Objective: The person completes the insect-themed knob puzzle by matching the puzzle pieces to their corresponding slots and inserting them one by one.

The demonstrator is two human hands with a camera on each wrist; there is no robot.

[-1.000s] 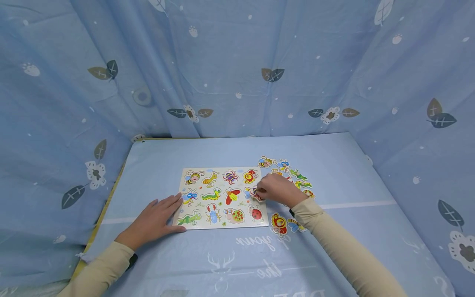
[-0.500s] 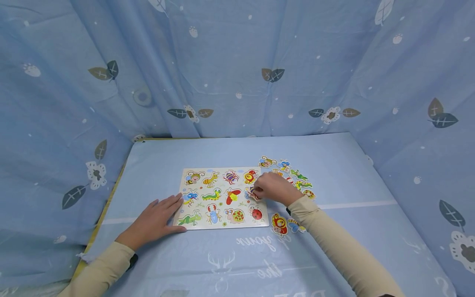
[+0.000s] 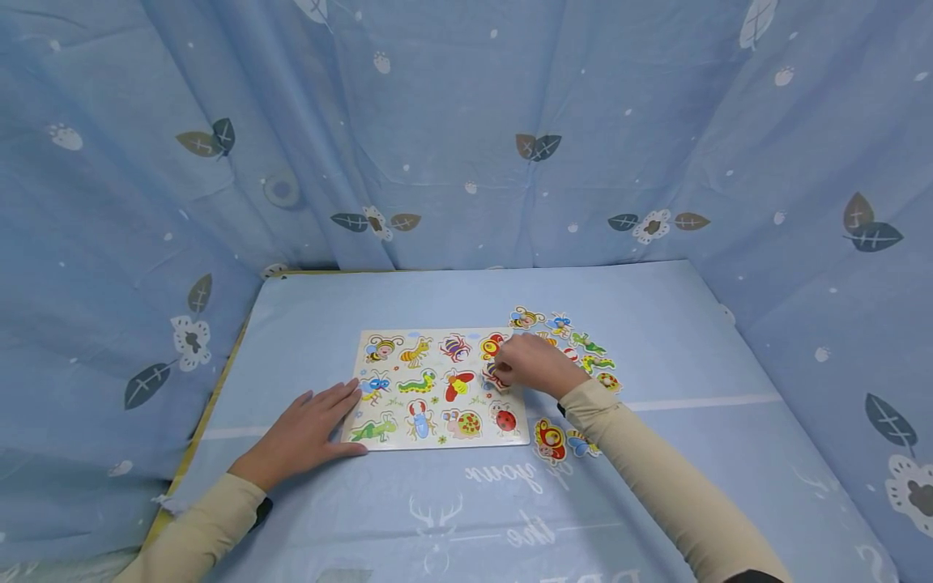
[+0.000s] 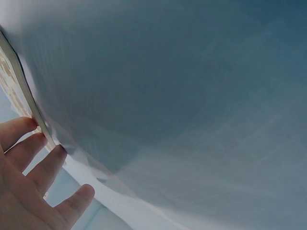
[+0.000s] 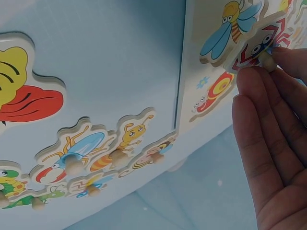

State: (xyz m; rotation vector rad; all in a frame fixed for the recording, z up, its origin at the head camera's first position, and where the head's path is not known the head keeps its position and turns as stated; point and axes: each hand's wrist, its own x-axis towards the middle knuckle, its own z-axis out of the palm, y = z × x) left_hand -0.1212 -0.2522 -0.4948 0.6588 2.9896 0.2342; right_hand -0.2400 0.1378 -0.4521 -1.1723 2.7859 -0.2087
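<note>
A flat puzzle board (image 3: 440, 367) printed with colourful insects lies on the table. My left hand (image 3: 297, 436) rests along its left edge, fingers spread and fairly straight; the left wrist view has the fingertips (image 4: 60, 151) right at the board's rim. My right hand (image 3: 538, 363) is over the board's right edge. It pinches a spider puzzle piece (image 5: 256, 45) by the wooden knob, between thumb and fingers. In the right wrist view the piece is tilted and overlaps the blue-winged insect picture (image 5: 230, 31) on the board. My right hand hides part of the board's right side.
Several loose knobbed pieces lie right of the board, including a bee (image 3: 525, 317), a caterpillar (image 3: 598, 363) and a stag beetle (image 5: 76, 148). Nearer the front are a red-and-yellow butterfly piece (image 3: 550, 440) and a blue-winged piece (image 3: 581, 443). Patterned blue curtains (image 3: 452, 105) surround the table.
My right hand has shifted slightly left and away from me, bringing the spider piece further over the board. My left hand has stayed at the board's left edge.
</note>
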